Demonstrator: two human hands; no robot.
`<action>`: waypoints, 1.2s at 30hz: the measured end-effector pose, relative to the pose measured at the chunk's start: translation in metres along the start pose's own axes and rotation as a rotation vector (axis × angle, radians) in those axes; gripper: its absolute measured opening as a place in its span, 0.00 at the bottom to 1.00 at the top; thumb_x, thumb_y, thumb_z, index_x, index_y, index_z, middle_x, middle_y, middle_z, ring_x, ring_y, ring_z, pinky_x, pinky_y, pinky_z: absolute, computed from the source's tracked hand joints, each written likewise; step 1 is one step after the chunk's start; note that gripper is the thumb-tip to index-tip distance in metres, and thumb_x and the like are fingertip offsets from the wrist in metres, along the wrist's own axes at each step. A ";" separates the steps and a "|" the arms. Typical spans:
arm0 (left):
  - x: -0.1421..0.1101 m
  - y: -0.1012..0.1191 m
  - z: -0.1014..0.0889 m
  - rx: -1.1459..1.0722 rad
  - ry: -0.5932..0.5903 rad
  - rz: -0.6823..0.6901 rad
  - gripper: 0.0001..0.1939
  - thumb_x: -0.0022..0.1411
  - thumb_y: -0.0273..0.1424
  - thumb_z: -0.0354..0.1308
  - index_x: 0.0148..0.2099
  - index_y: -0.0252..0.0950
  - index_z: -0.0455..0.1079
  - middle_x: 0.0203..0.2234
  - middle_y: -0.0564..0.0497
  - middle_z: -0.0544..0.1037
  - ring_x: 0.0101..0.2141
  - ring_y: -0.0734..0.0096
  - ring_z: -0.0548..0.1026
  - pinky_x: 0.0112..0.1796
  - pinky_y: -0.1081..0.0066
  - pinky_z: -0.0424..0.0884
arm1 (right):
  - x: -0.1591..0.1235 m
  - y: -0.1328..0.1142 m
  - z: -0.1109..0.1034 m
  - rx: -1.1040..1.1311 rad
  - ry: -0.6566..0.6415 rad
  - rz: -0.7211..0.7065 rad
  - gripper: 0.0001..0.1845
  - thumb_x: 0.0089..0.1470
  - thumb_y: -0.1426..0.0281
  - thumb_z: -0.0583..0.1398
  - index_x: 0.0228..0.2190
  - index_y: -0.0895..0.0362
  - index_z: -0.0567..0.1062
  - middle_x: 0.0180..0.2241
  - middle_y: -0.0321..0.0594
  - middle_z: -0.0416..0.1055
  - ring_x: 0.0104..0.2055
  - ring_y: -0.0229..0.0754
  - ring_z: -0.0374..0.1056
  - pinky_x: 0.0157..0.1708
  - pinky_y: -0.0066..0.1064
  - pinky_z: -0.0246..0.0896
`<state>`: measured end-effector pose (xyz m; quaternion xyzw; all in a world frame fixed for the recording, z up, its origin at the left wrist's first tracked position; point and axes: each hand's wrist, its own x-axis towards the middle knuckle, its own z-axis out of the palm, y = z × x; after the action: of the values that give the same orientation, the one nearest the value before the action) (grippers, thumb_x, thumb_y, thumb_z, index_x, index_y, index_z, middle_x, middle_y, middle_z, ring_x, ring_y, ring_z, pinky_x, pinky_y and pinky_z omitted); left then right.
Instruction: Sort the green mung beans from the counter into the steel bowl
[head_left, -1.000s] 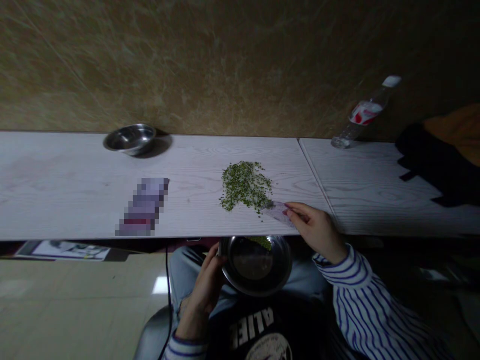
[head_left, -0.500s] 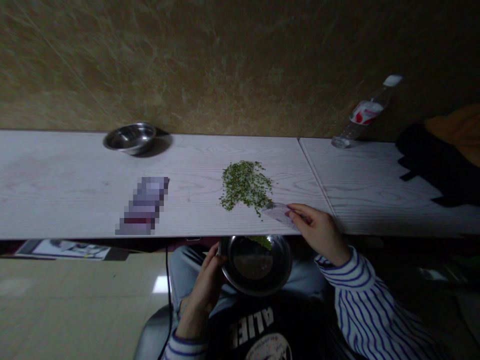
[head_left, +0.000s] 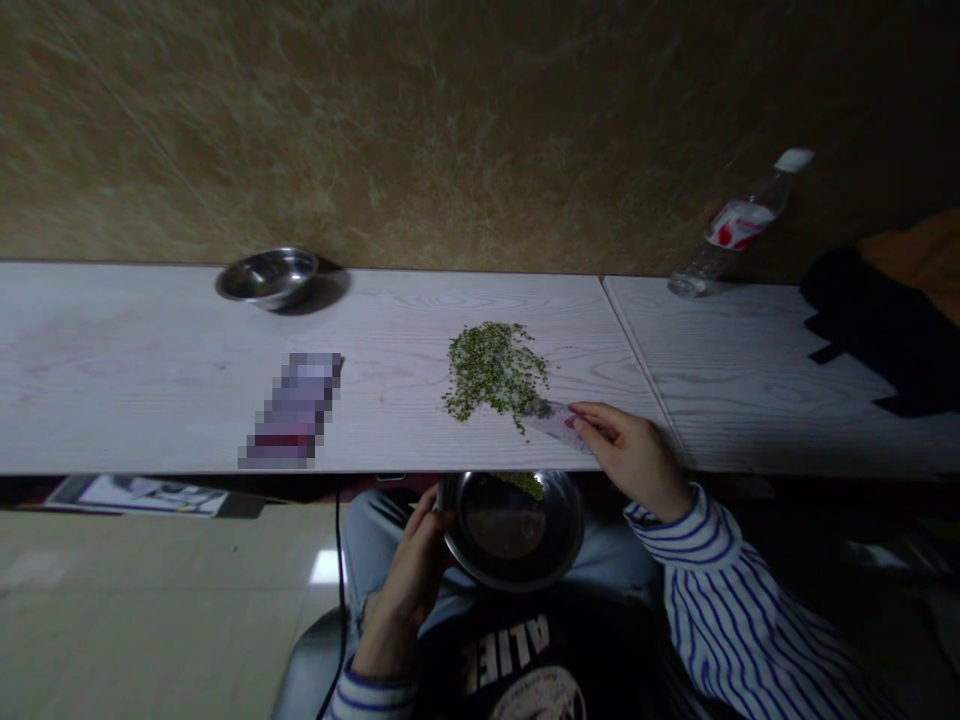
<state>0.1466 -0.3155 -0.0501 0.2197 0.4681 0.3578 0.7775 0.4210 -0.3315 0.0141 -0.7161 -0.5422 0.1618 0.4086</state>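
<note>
My left hand [head_left: 417, 560] grips the rim of a steel bowl [head_left: 502, 570] in my lap, just under the table's front edge. Small green beans [head_left: 523, 484], like mung beans, lie at the far side inside it. Between thumb and fingers, my right hand [head_left: 634, 455] pinches a thin see-through plastic piece [head_left: 556, 425], perhaps a protractor or set square. That piece lies low over the tabletop, its left end touching the near right edge of a spread of green beans [head_left: 491, 365]. Part of the bowl's far rim is hidden beneath the table edge.
The narrow pale wooden table [head_left: 390, 420] runs along a marbled wall [head_left: 420, 130]. A second steel bowl [head_left: 270, 285] stands back left, with a blurred-out flat item [head_left: 296, 410] in front of it. At right are a plastic bottle [head_left: 739, 225] and dark cloth [head_left: 862, 330].
My right hand and the plastic piece have shifted very slightly left and up toward the beans. My left hand and the bowl have stayed in place. The view has turned a little.
</note>
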 end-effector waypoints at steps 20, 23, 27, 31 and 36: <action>-0.001 0.003 0.001 0.015 0.013 0.001 0.24 0.49 0.32 0.66 0.51 0.39 0.73 0.34 0.51 0.79 0.34 0.62 0.75 0.31 0.68 0.68 | 0.005 -0.002 0.000 -0.015 -0.028 -0.050 0.14 0.59 0.66 0.60 0.43 0.54 0.83 0.42 0.43 0.83 0.44 0.47 0.80 0.46 0.37 0.76; -0.001 0.003 -0.001 0.009 0.011 0.007 0.24 0.50 0.32 0.66 0.51 0.39 0.73 0.34 0.51 0.79 0.34 0.62 0.75 0.31 0.69 0.68 | 0.006 0.000 0.000 -0.027 -0.033 -0.061 0.15 0.60 0.66 0.60 0.44 0.54 0.83 0.43 0.43 0.83 0.45 0.48 0.79 0.47 0.38 0.75; 0.001 0.002 -0.003 0.021 0.008 0.007 0.24 0.50 0.33 0.65 0.52 0.39 0.72 0.33 0.51 0.78 0.33 0.63 0.74 0.30 0.69 0.67 | 0.009 0.000 0.000 -0.014 -0.038 -0.075 0.15 0.60 0.66 0.60 0.44 0.55 0.83 0.43 0.44 0.83 0.45 0.48 0.79 0.47 0.38 0.75; 0.001 0.001 -0.004 0.024 0.000 0.014 0.25 0.50 0.34 0.65 0.52 0.40 0.73 0.35 0.51 0.79 0.34 0.61 0.75 0.31 0.68 0.66 | 0.010 -0.002 0.001 -0.033 -0.046 -0.070 0.15 0.59 0.66 0.60 0.44 0.54 0.83 0.42 0.43 0.84 0.43 0.48 0.80 0.44 0.37 0.76; 0.001 0.002 -0.003 0.020 0.012 0.010 0.24 0.49 0.33 0.66 0.51 0.40 0.73 0.33 0.52 0.78 0.32 0.63 0.74 0.30 0.69 0.65 | 0.011 -0.004 0.001 -0.034 -0.043 -0.084 0.14 0.59 0.66 0.60 0.43 0.53 0.84 0.42 0.42 0.83 0.43 0.47 0.80 0.45 0.37 0.75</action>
<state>0.1437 -0.3139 -0.0509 0.2276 0.4749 0.3585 0.7708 0.4215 -0.3211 0.0192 -0.6960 -0.5830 0.1507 0.3912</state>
